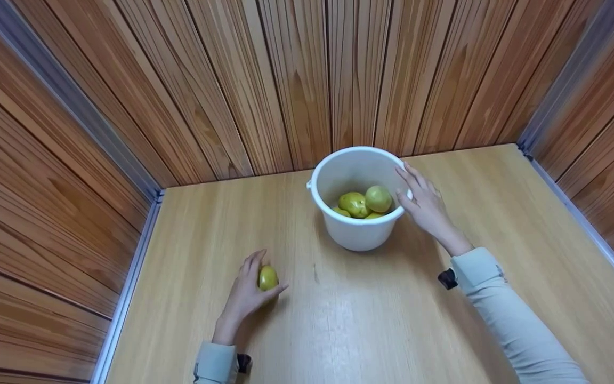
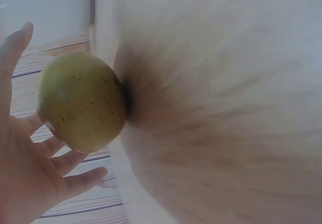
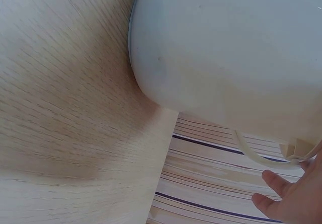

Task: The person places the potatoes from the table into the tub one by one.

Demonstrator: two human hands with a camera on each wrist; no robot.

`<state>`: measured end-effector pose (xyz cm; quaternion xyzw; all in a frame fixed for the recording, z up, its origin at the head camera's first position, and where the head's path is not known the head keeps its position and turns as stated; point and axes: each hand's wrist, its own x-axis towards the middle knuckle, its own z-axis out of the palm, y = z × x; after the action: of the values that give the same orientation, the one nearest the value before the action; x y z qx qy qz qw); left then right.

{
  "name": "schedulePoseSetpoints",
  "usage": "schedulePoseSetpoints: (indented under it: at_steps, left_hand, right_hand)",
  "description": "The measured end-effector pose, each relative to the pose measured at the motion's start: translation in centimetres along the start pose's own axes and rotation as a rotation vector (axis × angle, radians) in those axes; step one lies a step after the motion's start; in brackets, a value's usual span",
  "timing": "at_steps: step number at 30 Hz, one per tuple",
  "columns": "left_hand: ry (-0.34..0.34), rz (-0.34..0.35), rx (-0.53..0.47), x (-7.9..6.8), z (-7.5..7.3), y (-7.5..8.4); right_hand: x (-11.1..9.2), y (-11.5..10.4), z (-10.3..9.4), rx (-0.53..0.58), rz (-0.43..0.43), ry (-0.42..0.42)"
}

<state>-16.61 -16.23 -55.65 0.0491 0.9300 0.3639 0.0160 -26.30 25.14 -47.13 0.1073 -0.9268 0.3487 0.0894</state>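
Observation:
On the table, a round yellow-green fruit [image 1: 268, 278] stands beside my left hand [image 1: 247, 292]. The left wrist view shows dark specks on the fruit's skin [image 2: 83, 102] and my fingers spread around its near side, not closed on it. A white bucket [image 1: 360, 234] stands upright farther back, with several yellow-green fruits [image 1: 353, 205] inside; a paler round one [image 1: 378, 199] lies on top. My right hand [image 1: 425, 202] rests at the bucket's right rim with its fingers extended. In the right wrist view, its fingers [image 3: 274, 183] are near the bucket's handle [image 3: 256, 156].
The wooden tabletop [image 1: 333, 320] meets a plank back wall [image 1: 301, 85] close behind the bucket. Plank side walls [image 1: 35, 224] with metal edge strips [image 1: 126, 288] bound the table left and right.

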Motion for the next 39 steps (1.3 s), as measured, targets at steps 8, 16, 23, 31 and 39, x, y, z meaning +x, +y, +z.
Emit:
schedulePoseSetpoints:
  at_steps: [8, 16, 23, 31, 39]
  left_hand:
    - [-0.007, 0.009, -0.012, -0.4, 0.4, -0.5]
    - [-0.022, 0.007, -0.01, -0.7, 0.6, -0.8]
    - [-0.037, -0.004, -0.024, -0.9, 0.8, -1.0]
    - [-0.044, -0.007, -0.036, -0.9, 0.8, -1.3]
    - [-0.063, -0.003, -0.041, -0.9, 0.8, -1.4]
  right_hand:
    - [0.1, 0.0, -0.1, 0.002, -0.002, 0.012]
    - [0.0, 0.0, 0.0, -0.01, -0.002, 0.009]
    - [0.0, 0.1, 0.1, -0.001, 0.01, 0.003]
    - [-0.1, -0.1, 0.0, 0.006, 0.017, 0.007]
    - [-0.1, -0.3, 0.0, 0.003, 0.031, 0.002]
